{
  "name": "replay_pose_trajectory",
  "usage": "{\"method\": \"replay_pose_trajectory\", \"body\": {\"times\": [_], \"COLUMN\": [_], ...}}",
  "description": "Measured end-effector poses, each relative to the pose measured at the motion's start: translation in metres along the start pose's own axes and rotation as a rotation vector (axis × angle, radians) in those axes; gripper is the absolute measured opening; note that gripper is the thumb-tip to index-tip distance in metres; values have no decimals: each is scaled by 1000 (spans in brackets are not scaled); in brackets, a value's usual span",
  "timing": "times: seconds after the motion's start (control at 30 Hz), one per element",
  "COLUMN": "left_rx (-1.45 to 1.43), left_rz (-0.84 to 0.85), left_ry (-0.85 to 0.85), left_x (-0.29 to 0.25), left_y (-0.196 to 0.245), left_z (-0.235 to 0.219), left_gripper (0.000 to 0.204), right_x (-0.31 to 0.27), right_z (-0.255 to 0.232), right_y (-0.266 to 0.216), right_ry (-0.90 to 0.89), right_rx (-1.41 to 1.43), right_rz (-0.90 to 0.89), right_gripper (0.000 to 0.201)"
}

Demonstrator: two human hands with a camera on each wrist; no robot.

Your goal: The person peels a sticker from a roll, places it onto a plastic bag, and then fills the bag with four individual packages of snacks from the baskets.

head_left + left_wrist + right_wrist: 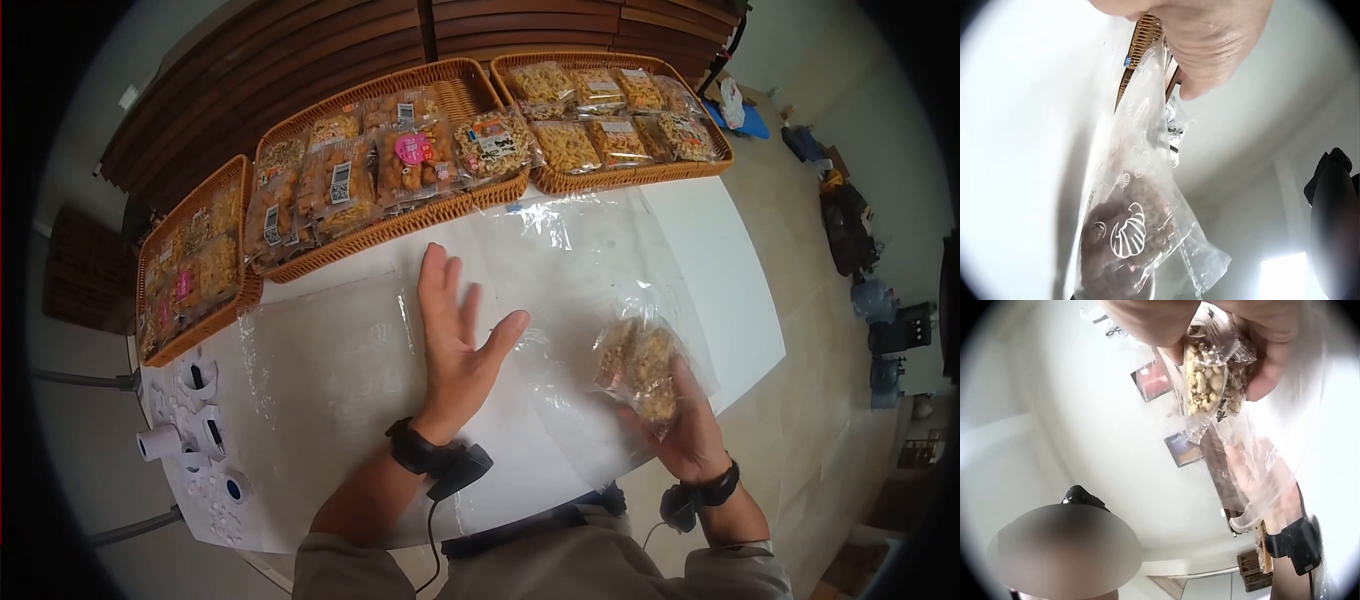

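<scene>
My right hand [697, 438] grips small wrapped snack packets [655, 385] over the right part of the table. Pale nutty clusters [1207, 384] show through their clear wrappers in the right wrist view. Around them hangs a clear plastic bag [1141, 140] printed with white shell-like shapes. My left hand [458, 355] hovers over the middle of the table, fingers extended and thumb spread apart, with nothing in its grasp. In the left wrist view its lower part [1213, 44] overlaps the top of the bag.
Three wicker baskets line the back: a left one [205, 325], a middle one [400, 228] and a right one [650, 178], all filled with packaged snacks. Clear plastic [330, 350] lies across the white table [740, 290]. Label rolls [158, 442] and scraps sit at the left edge.
</scene>
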State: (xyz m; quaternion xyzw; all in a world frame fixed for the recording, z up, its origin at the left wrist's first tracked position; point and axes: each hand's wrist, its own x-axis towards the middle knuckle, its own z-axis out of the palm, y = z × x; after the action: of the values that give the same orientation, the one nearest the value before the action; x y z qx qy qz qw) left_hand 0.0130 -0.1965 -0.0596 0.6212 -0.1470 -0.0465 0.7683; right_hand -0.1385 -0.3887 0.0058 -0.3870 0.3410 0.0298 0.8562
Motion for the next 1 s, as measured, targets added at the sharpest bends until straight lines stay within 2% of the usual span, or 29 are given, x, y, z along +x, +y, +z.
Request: {"method": "replay_pose_trajectory", "body": {"times": [0.03, 0.13, 0.27, 0.3, 0.37, 0.5, 0.6, 0.73, 0.8, 0.87, 1.0], "left_rx": [-112, -543, -623, -598, -527, -505, -477, -584, -604, -465, -363], "left_rz": [-86, -403, -552, -563, -472, -401, -428, -541, -583, -627, -415], "left_ry": [-56, -224, -427, -472, -495, -478, -470, -352, -352, -459, -494], "left_x": [-1, -3, 0, 1, -2, -4, -3, 2, 1, 0, -7], "left_y": [-1, 0, 9, 7, 7, 9, 12, 9, 8, 19, 10], "left_z": [-1, -5, -8, -11, -9, -2, -4, -3, -5, -6, 2], "left_gripper": [95, 99, 104, 104, 104, 103, 97, 94, 92, 95, 105], "right_x": [1, 5, 8, 10, 20, 28, 25, 26, 30, 37, 42], "right_z": [3, 11, 25, 27, 22, 29, 38, 38, 33, 26, 28], "right_y": [0, 1, 2, 4, 8, 20, 18, 0, 0, 4, 5], "right_ry": [-29, -131, -134, -141, -185, -111, -82, -11, 30, 18, 13], "right_rx": [6, -38, -146, -182, -271, -622, -553, -481, -361, -348, -373], "right_rz": [-14, -47, -54, -62, -81, -367, -397, -280, -255, -301, -328], "right_gripper": [57, 60, 61, 60, 59, 57, 60, 54, 52, 48, 48]}}
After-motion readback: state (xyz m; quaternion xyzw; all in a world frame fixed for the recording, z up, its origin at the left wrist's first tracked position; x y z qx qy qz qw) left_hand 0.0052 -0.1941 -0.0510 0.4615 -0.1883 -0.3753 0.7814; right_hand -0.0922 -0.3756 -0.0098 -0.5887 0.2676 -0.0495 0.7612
